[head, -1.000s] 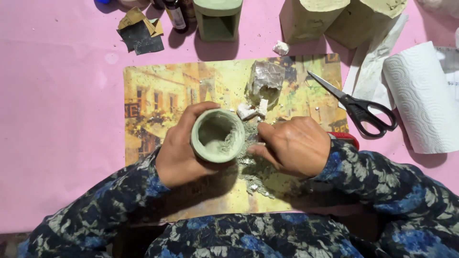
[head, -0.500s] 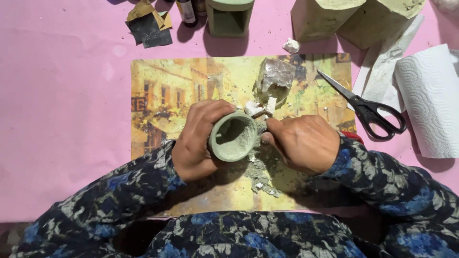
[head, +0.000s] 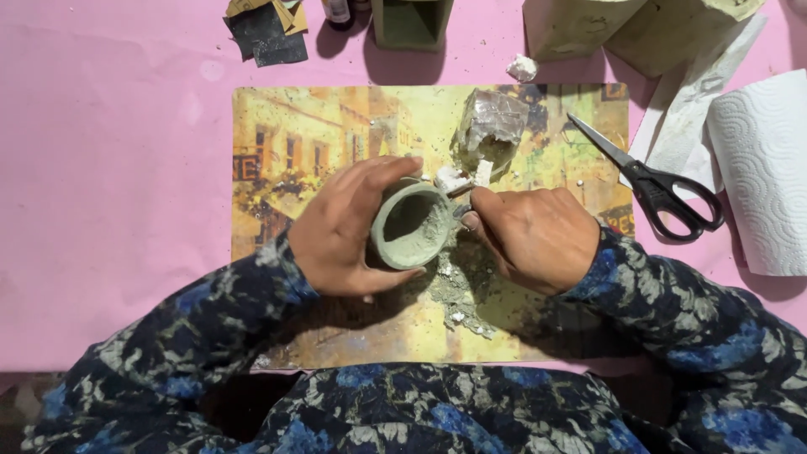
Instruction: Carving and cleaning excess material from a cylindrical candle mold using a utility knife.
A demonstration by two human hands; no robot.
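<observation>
Here, line by line:
Left hand (head: pixel 345 227): wrapped around a small grey-green cup (head: pixel 410 225), fingers over the top edge, thumb below; cup tilted, mouth toward the camera.
Cup: held just above the mat (head: pixel 286 143), near its middle; grey-green residue inside.
Right hand (head: pixel 538 235): closed, fingertips pinched on a thin tool (head: pixel 461 190) that reaches to the cup's rim; most of the tool hidden by the hand.
Crumbs (head: pixel 462 294): grey-green and white bits scattered on the mat under and just below the cup.
Mat: rectangular, printed with a yellowish street scene, flat on the pink tabletop (head: pixel 109 193).
Wrapped lump (head: pixel 492 126): crinkled clear wrap around a greyish block, on the mat just above the hands.
Scissors (head: pixel 651 181): black handles, blades apart, lying across the mat's right edge.
Paper towel (head: pixel 761 168): white roll at the far right, beside the scissors.
Sandpaper pieces (head: pixel 265 29): dark scraps at top left, well apart from the hands.
Green boxes (head: pixel 412 21): pale green shapes along the top edge, partly cut off.
Sleeves (head: pixel 210 336): dark blue, flowered.
</observation>
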